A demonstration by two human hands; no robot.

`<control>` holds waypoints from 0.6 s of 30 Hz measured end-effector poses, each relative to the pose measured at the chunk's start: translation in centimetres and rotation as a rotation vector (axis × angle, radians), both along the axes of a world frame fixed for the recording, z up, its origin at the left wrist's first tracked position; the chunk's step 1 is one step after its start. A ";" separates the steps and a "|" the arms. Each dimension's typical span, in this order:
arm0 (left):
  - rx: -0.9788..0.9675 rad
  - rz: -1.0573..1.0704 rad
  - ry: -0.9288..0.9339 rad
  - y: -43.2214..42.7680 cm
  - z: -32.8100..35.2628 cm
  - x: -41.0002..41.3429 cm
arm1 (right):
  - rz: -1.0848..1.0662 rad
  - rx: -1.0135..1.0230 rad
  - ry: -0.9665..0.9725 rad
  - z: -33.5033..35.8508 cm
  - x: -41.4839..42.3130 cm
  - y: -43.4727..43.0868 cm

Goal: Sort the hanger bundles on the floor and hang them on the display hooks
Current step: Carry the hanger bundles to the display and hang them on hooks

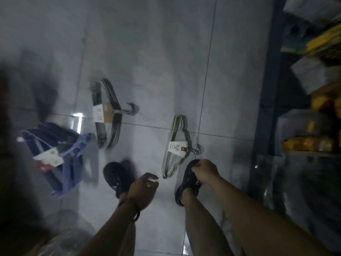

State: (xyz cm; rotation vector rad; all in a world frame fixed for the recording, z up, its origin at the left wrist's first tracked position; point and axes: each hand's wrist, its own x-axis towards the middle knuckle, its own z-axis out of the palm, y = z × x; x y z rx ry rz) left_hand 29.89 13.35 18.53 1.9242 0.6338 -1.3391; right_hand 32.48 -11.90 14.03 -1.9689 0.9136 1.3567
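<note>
Hovering my right hand (204,170) and left hand (144,185), both loosely curled and empty, near the pale hanger bundle (175,146) lying on the floor (166,71) beside my shoe (186,183), I am risking a hasty grab catching only some hangers and spilling the rest

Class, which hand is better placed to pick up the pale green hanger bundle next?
Probably the right. The right hand hangs close beside the pale green hanger bundle, just below its hooks; the left hand is farther away.
</note>
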 end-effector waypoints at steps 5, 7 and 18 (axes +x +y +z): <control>-0.056 0.016 0.141 -3.9 -22.5 5.9 | -0.346 0.061 0.148 -18.6 -1.5 0.4; -0.058 0.014 0.093 -4.7 -29.6 7.3 | -0.590 0.084 0.166 -24.6 -2.2 0.9; -0.209 0.447 0.052 -4.7 -32.7 6.0 | -1.001 0.074 -0.191 -26.1 -1.8 8.8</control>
